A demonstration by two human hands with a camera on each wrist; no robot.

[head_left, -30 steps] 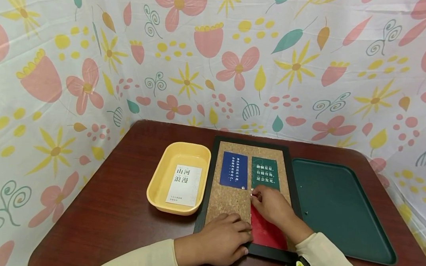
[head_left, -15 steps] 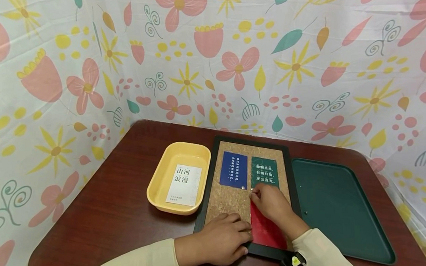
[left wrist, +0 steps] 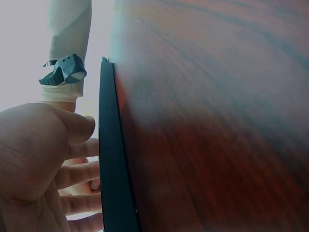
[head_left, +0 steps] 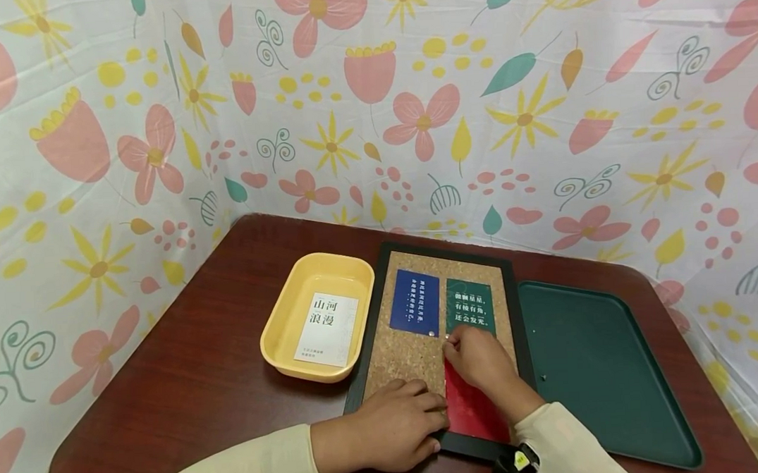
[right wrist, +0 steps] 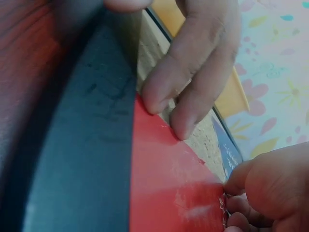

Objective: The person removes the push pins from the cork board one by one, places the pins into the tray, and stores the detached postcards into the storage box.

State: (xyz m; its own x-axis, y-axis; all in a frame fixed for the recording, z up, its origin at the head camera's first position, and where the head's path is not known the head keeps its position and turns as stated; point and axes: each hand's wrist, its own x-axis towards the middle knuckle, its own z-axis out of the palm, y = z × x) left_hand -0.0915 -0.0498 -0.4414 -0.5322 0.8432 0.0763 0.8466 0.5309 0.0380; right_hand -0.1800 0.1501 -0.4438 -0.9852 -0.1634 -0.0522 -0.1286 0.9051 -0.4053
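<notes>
1 rounded yellow tub holds a white card. Fingers loosely bent, the left hand rests on a black-framed, grainy cork board and its glossy red card, at whose upper corner the right hand pinches something small, hidden. Flat green tray; reddish-brown wooden worktop; floral sheet behind.

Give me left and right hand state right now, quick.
Left hand: open, resting at the left edge of the red card.
Right hand: closed, curled at the card's upper corner; can't tell what it's pinching, if anything.
</notes>
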